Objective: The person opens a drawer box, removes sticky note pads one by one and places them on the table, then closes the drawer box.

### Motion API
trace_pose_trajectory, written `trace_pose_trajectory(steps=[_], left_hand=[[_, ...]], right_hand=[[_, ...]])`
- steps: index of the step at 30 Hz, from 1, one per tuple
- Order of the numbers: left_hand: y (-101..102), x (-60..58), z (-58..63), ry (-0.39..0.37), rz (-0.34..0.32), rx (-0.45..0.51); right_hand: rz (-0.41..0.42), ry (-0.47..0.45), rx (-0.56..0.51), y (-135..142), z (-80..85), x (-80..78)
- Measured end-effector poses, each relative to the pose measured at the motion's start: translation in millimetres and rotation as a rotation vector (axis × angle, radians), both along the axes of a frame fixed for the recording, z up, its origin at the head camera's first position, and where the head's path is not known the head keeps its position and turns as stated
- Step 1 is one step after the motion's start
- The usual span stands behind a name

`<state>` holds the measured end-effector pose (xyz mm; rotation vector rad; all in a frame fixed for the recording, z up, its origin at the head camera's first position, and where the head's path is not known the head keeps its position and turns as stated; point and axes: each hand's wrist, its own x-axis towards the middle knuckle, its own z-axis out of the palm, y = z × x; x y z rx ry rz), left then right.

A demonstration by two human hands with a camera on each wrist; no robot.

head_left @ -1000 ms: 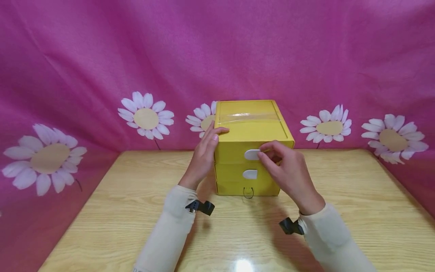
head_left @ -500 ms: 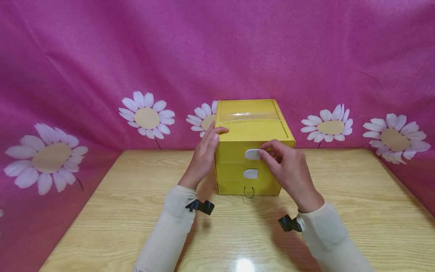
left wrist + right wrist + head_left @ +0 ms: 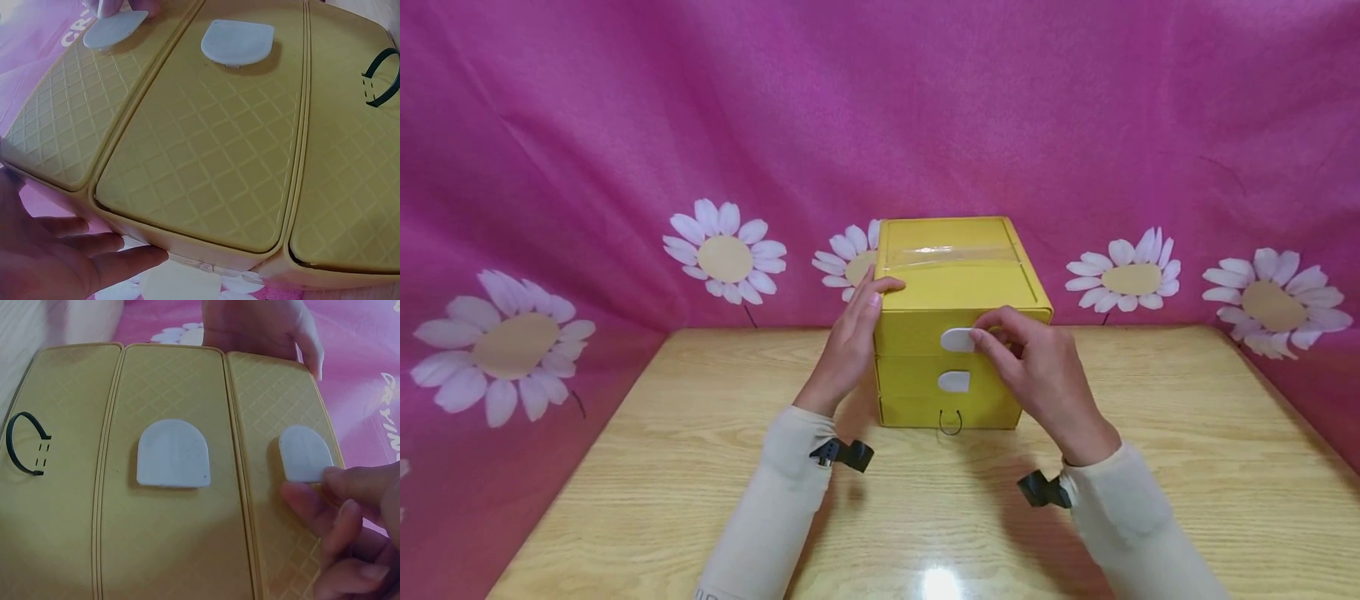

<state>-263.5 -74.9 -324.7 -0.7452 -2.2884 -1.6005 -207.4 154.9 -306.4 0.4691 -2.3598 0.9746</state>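
A yellow box with three stacked drawers (image 3: 966,287) stands on the table, its fronts embossed with a diamond pattern. My left hand (image 3: 846,354) lies along its left side with fingers extended, one fingertip over the top edge. With thumb and forefinger my right hand (image 3: 1041,375) pinches the flat end of the white rounded handle (image 3: 305,453) on the top drawer. A matching white handle (image 3: 239,42) sits on the middle drawer. The bottom drawer carries a dark loop pull (image 3: 25,444). All three drawer fronts are flush with the box.
Clear tape (image 3: 951,255) runs across the box's top. The wood-grain table (image 3: 737,467) stretches around the box. Behind it hangs a pink cloth (image 3: 880,108) printed with white daisies. Black straps (image 3: 850,455) are on both sleeved wrists.
The view has shifted very slightly. Both hands keep their places on the box, and the drawers look the same.
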Motion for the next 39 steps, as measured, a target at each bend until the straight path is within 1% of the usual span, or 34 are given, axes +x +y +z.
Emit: trace_pose_trajectory(steps=[4,11,19,29,34,39], left_hand=[[1,-0.2,0.4,-0.025,-0.007,0.003],[1,1.9,1.2,-0.042,0.004,-0.010],[-1,4.9,-0.2,-0.071,-0.016,0.014],[0,3.7,-2.0,-0.097,-0.051,0.043],[0,3.8,-0.9,-0.110,-0.054,0.037],[0,4.3,-0.7,-0.112,-0.041,0.025]], right_hand=[[0.012,-0.005,-0.006,3,-0.3,-0.6],[0.050,-0.006,-0.001,5,0.6,-1.5],[0.074,-0.061,0.018,6,3.9,2.1],[0.078,-0.019,0.054,8,5.0,5.1],[0.073,-0.001,0.064,9,5.0,7.3],[0.081,0.006,0.056,8,4.2,9.6]])
